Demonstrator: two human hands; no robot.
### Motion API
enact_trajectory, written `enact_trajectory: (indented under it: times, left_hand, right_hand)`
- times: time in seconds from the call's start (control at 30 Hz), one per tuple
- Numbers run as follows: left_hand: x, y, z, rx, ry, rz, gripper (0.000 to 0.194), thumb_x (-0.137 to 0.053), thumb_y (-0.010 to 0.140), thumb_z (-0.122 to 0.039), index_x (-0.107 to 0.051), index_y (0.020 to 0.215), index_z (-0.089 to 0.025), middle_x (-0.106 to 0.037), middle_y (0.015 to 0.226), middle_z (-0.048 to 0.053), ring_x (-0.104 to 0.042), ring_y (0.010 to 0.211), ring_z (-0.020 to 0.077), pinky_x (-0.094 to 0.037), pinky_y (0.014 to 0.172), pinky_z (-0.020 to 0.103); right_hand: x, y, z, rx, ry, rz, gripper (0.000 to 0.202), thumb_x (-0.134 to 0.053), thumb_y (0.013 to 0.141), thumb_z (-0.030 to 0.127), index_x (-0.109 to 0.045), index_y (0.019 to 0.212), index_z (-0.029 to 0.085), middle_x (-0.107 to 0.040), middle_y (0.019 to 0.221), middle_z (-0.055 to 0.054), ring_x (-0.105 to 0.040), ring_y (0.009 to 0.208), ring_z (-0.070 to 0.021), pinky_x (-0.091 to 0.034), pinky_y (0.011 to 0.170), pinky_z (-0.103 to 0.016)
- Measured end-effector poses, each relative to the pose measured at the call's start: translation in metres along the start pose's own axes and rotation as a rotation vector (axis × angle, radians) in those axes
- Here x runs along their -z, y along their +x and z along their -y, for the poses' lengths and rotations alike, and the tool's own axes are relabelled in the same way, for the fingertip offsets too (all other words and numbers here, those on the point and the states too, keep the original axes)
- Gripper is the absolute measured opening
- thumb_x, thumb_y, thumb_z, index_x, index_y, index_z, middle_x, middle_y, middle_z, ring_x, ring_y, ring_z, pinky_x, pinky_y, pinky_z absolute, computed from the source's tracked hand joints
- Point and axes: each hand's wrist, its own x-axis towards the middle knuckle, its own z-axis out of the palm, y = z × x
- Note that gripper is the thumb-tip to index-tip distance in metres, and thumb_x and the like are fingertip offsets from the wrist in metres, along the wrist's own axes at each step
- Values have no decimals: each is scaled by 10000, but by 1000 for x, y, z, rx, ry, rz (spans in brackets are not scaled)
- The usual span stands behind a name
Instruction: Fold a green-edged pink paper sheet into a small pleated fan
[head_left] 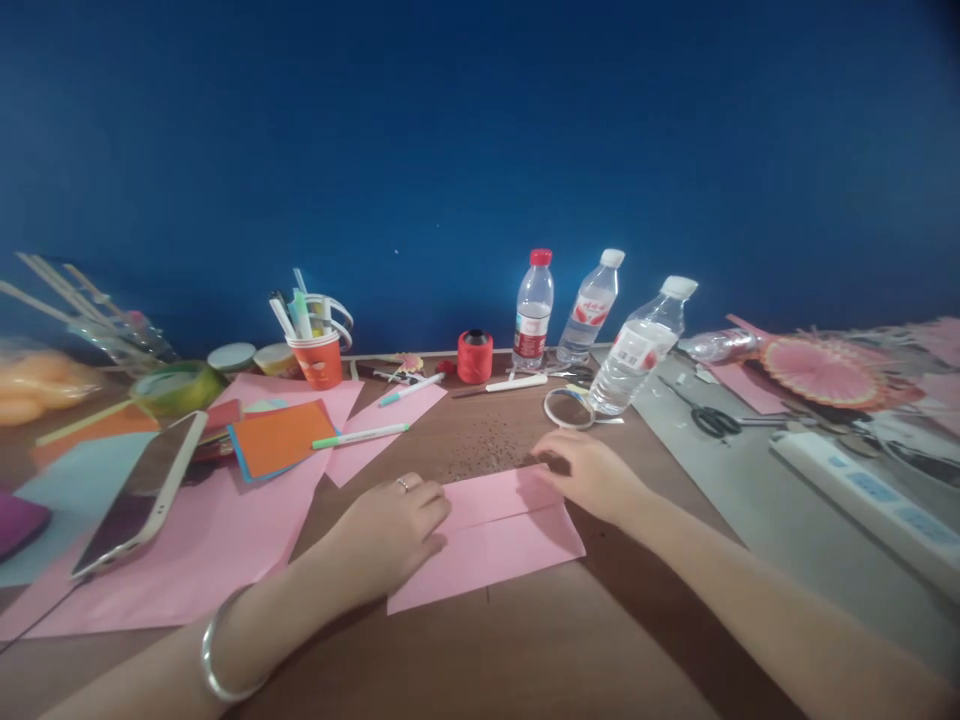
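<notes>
A creased sheet of pink paper lies on the brown table between my hands. My left hand rests at the paper's left edge, its fingers curled together and a ring on one of them; what they hold, if anything, is hidden. At the top right corner of the sheet is my right hand, with thumb and fingers bent and pressed near the paper edge. Small dark specks are scattered just beyond the sheet.
Behind stand three water bottles, a red spool and a red cup of pens. Coloured papers and a phone lie left. Scissors and a white power strip lie right.
</notes>
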Motion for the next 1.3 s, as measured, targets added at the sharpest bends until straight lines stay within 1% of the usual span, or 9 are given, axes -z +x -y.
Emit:
enact_trajectory:
  times: [0.07, 0.2, 0.3, 0.47, 0.63, 0.73, 0.87, 1.1, 1.3]
  left_hand:
    - [3, 6, 5, 72, -70, -42, 278, -429, 872, -262, -578, 1084, -160, -587, 1101, 101, -532, 989, 258, -420, 881, 427]
    - [3, 13, 9, 155, -128, -56, 406, -478, 814, -275, -509, 1202, -159, -548, 1129, 106, -513, 1026, 273, -396, 887, 418]
    - [4, 18, 11, 176, -161, -19, 357, -528, 758, -287, -558, 1101, -192, -574, 1026, 74, -556, 912, 248, -425, 779, 364]
    - [10, 26, 13, 210, -229, 14, 196, -582, 656, -282, -556, 835, -205, -584, 884, 28, -553, 782, 211, -392, 633, 301]
    - [13, 22, 9, 253, -305, 21, 211, -535, 674, -256, -556, 879, -214, -618, 852, 15, -571, 745, 201, -373, 589, 279]
    - [14, 20, 7, 277, -344, -15, 183, -466, 775, -273, -602, 893, -239, -655, 864, 2, -596, 775, 192, -397, 632, 275]
    - [18, 22, 12, 350, -349, -113, 312, -350, 878, -299, -656, 892, -237, -686, 900, 13, -607, 827, 199, -416, 703, 299]
    - [22, 21, 26, 379, -376, -318, 271, -417, 872, -309, -681, 914, -262, -701, 970, -23, -622, 873, 181, -459, 769, 296]
    - [23, 17, 35, 272, -435, -447, 303, -444, 867, -270, -649, 1089, -254, -670, 1115, 8, -617, 997, 190, -472, 897, 325]
  right_hand:
    - [-4, 12, 13, 79, -42, 108, 333, -602, 810, 341, -604, 1109, 194, -617, 1113, -81, -557, 1021, -213, -423, 866, -322]
    - [-5, 26, 34, 118, -97, 180, 200, -670, 741, 288, -656, 911, 184, -648, 935, -79, -594, 882, -235, -435, 740, -318]
    - [-1, 33, 41, 97, -131, 234, 150, -704, 700, 266, -640, 800, 174, -649, 809, -71, -607, 756, -235, -414, 649, -306]
    - [4, 40, 40, 120, -100, 303, 222, -782, 618, 279, -612, 724, 182, -623, 825, -51, -585, 800, -216, -373, 620, -257]
    - [-3, 40, 29, 88, 25, 318, 189, -734, 653, 271, -604, 773, 204, -609, 727, 10, -544, 614, -143, -300, 488, -213]
    - [-5, 42, 26, 108, 110, 268, 86, -686, 692, 218, -612, 733, 206, -608, 706, 28, -541, 619, -128, -319, 515, -212]
    - [-1, 46, 27, 117, 179, 128, 14, -615, 759, 203, -617, 752, 191, -621, 800, -5, -560, 731, -150, -372, 618, -241]
    - [3, 47, 28, 91, 447, -83, 140, -546, 833, 269, -654, 785, 193, -683, 823, -24, -614, 777, -164, -442, 694, -265]
    - [5, 49, 29, -42, 612, -106, 125, -606, 765, 270, -695, 747, 184, -709, 789, -30, -637, 758, -191, -466, 694, -279]
